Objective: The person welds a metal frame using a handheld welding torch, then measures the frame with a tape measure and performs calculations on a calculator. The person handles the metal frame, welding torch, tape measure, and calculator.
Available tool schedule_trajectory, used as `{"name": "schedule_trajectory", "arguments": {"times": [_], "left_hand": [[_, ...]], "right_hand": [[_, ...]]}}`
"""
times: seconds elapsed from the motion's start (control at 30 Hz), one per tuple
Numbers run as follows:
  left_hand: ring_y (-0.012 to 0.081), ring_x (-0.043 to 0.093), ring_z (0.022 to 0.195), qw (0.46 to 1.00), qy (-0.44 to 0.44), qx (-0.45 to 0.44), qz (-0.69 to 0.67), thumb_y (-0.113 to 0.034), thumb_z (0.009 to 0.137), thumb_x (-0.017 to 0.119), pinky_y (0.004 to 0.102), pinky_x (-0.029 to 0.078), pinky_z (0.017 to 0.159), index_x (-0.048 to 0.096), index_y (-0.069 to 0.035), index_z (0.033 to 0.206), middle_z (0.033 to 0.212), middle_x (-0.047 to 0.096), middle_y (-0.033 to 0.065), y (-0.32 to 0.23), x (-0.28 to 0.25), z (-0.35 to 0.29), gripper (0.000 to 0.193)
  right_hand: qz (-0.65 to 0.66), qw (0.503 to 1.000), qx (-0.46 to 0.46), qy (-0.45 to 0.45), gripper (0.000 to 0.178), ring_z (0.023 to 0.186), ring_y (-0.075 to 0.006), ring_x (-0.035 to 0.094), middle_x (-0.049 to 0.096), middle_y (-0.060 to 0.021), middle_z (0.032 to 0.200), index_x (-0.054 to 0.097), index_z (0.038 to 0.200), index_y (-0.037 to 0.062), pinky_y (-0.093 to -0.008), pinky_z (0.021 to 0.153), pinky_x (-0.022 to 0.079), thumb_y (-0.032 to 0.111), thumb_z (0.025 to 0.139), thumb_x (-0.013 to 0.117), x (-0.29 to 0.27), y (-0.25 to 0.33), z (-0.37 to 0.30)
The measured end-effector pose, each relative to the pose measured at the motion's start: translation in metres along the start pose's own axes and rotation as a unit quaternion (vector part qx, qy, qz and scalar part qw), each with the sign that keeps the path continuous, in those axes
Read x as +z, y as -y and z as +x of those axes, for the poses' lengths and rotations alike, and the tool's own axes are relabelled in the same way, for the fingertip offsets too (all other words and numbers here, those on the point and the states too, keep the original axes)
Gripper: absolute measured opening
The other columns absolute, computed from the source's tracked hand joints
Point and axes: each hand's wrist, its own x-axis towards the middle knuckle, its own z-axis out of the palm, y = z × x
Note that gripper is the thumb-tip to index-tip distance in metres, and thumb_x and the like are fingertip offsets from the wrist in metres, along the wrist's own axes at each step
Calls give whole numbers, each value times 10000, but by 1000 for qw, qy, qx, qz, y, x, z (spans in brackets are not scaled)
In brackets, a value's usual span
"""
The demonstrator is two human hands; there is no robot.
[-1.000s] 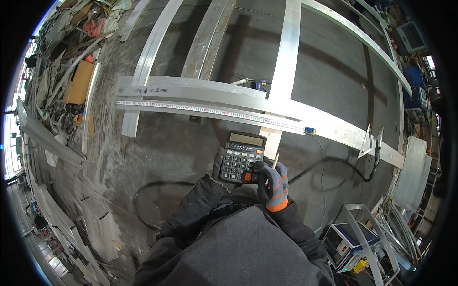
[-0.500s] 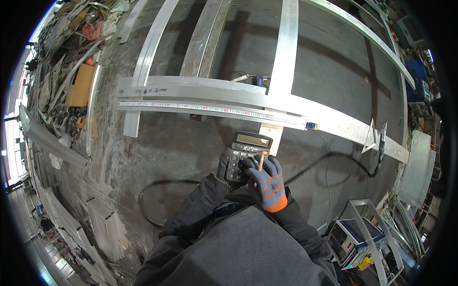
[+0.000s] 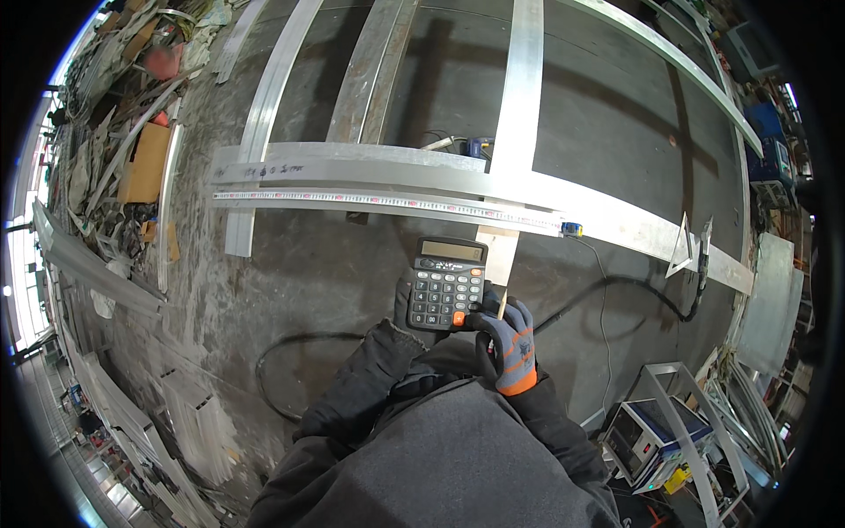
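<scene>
Forearms (image 3: pixel 365 374) angled inward, right hand (image 3: pixel 508 339) (gloved) curled

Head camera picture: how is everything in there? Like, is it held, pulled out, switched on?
Calculator: held face up, digit showing on screen
Left hand: gripping the calculator
Right hand: closed around the pencil-like stick
Pencil-like stick: held, one end poking out
Tape measure: pulled out long
Boxy machine: small green light on
Black cable: curved, lying on the floor
</scene>
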Motion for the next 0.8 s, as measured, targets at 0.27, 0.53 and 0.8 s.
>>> {"name": "schedule_trajectory", "arguments": {"times": [0.27,0.53,0.8], "left_hand": [[433,595,1325,997,-44,-65,28,-595,1006,399,575,524,1098,397,48,1562,1469,548,293,-7,-6,-3,850],[478,527,1390,997,-20,-77,13,-770,927,484,666,455,1133,341,10,1609,1550,470,312,-8,-25,-9,1046],[466,562,1361,995,-33,-64,71,-742,967,487,631,527,1083,336,4,1609,1545,476,306,-9,-31,-12,996]], "right_hand": [[82,987,94,-100,349,1076,-397,639,711,-208,1177,608,1225,-31,-474,875,538,-24,876,598,2,2,9],[78,987,136,-40,326,1153,-416,595,654,-220,1269,582,1278,-16,-492,1003,486,68,965,560,10,-2,6],[73,988,124,-52,315,1132,-391,606,657,-212,1251,605,1263,-18,-471,971,501,60,959,576,14,-5,6]]}}
